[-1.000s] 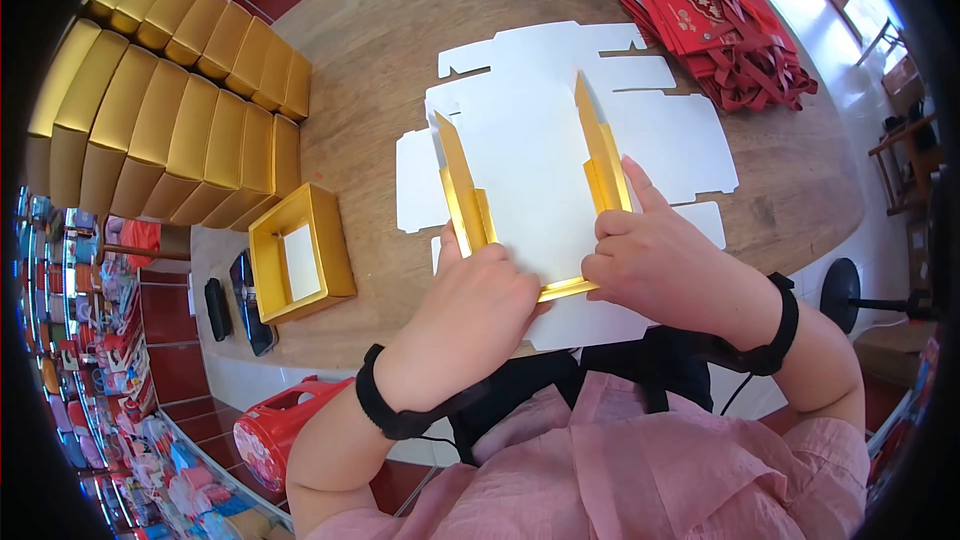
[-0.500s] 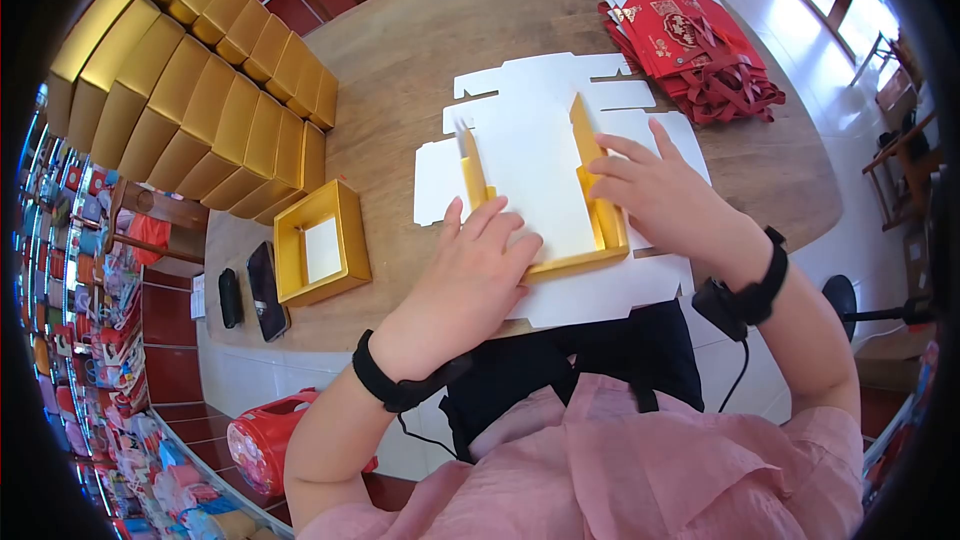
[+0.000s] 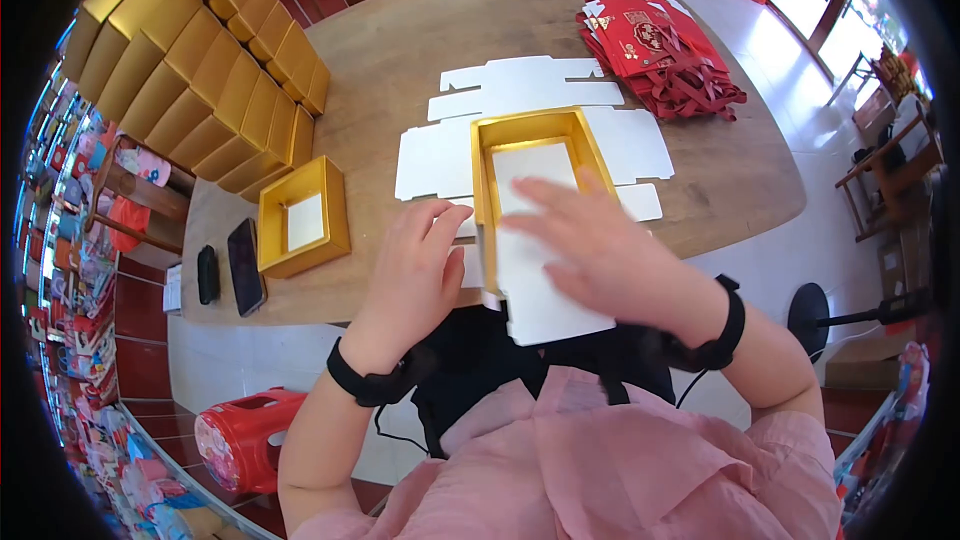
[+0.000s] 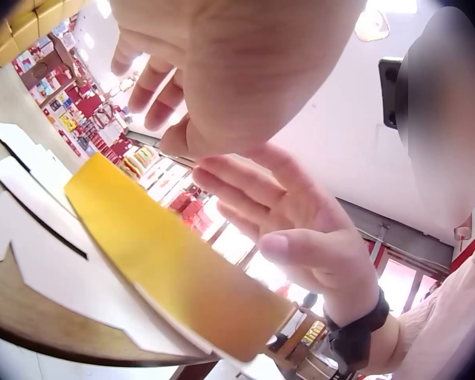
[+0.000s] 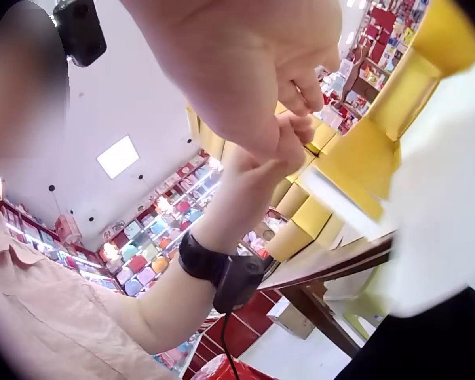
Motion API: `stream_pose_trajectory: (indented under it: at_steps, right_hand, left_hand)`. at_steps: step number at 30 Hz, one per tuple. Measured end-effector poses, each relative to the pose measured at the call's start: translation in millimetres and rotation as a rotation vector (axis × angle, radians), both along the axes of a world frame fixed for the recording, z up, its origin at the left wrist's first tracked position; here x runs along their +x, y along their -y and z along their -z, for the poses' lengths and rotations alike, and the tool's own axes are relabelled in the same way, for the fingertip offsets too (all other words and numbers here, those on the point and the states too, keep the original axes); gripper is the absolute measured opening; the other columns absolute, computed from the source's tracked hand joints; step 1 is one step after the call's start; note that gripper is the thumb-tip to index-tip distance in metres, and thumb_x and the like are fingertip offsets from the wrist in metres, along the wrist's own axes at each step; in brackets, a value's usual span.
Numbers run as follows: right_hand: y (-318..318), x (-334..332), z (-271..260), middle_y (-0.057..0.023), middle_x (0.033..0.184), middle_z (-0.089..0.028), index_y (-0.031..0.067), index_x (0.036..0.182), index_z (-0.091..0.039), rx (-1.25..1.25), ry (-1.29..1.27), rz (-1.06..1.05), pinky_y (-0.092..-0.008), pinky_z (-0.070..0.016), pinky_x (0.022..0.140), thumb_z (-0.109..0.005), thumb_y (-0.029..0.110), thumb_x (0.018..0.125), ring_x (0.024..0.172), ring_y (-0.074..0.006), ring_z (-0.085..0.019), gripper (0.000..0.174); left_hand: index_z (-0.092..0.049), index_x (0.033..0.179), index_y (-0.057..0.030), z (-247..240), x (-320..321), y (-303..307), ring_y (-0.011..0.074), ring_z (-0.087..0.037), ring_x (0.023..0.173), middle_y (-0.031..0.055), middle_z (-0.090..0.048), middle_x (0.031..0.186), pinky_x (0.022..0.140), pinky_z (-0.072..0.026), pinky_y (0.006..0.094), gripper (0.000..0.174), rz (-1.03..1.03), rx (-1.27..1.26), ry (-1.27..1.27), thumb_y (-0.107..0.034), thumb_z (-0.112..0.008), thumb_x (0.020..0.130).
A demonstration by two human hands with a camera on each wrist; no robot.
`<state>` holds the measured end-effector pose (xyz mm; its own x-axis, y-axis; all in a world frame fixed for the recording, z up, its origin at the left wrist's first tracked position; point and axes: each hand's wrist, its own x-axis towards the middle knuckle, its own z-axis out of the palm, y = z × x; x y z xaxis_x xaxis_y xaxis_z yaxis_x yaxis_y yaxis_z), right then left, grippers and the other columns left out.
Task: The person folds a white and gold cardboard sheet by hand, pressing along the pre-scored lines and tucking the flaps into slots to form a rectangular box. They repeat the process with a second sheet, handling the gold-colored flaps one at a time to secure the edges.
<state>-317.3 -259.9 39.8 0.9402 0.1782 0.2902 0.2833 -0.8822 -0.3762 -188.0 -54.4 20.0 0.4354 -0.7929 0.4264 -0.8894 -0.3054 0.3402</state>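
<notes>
A partly folded cardboard box [image 3: 528,127], gold on its raised walls and white on its bottom, lies at the table's near edge. Its white flap [image 3: 552,310] stretches flat toward the person's lap. Over the box's inside hangs my right hand [image 3: 610,255], blurred, fingers spread and holding nothing. Beside the left wall is my left hand [image 3: 412,265], its fingers loosely extended and its thumb apart. In the left wrist view the gold side wall [image 4: 166,245] stands upright below both hands. White flat cardboard blanks [image 3: 435,160] lie spread beneath the box.
An open gold box [image 3: 337,210] stands at the left, near a phone [image 3: 245,267] and a small black case [image 3: 208,275]. Rows of stacked gold boxes [image 3: 200,60] rise behind them. Red bags with ribbon handles [image 3: 650,45] are piled at the far right.
The box has been turned, so its gold end wall now faces away and a white flap lies nearest. Both hands have let go of its walls; the right has moved over the inside.
</notes>
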Motion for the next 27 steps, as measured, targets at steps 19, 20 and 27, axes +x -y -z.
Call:
stream_pose_trajectory:
  at_steps: [19, 20, 27]
  right_hand:
    - [59.9, -17.6, 26.0, -0.0200, 0.144, -0.045, 0.0074, 0.108, -0.065, 0.242, -0.182, 0.285, -0.0362, -0.0508, 0.090, -0.060, 0.002, 0.078, 0.123, -0.0402, -0.051, 0.031]
    - [62.5, -14.9, 27.4, -0.0208, 0.141, -0.048, 0.0080, 0.103, -0.067, 0.173, -0.138, 0.261, -0.0385, -0.0488, 0.095, -0.061, 0.003, 0.077, 0.125, -0.0401, -0.049, 0.027]
    - [62.5, -8.9, 22.9, -0.0184, 0.134, -0.055, 0.0097, 0.086, -0.073, -0.018, -0.041, 0.236, -0.0473, -0.0344, 0.109, -0.075, 0.016, 0.079, 0.131, -0.0386, -0.044, 0.010]
  left_hand:
    - [-0.063, 0.110, -0.0029, 1.6, 13.8, 14.2, 0.0316, -0.063, 0.095, 0.0135, -0.065, 0.105, 0.082, -0.0512, 0.0377, 0.024, 0.020, 0.180, -0.331, -0.007, -0.057, 0.088]
    - [-0.064, 0.108, -0.0029, -3.5, 15.9, 17.0, 0.0315, -0.063, 0.095, 0.0132, -0.064, 0.108, 0.082, -0.0515, 0.0379, 0.025, 0.027, 0.240, -0.338, -0.008, -0.059, 0.085]
    - [-0.070, 0.098, -0.0049, -7.2, 22.7, 42.8, 0.0292, -0.062, 0.100, 0.0124, -0.057, 0.124, 0.082, -0.0519, 0.0388, 0.021, 0.044, 0.364, -0.108, -0.007, -0.062, 0.079]
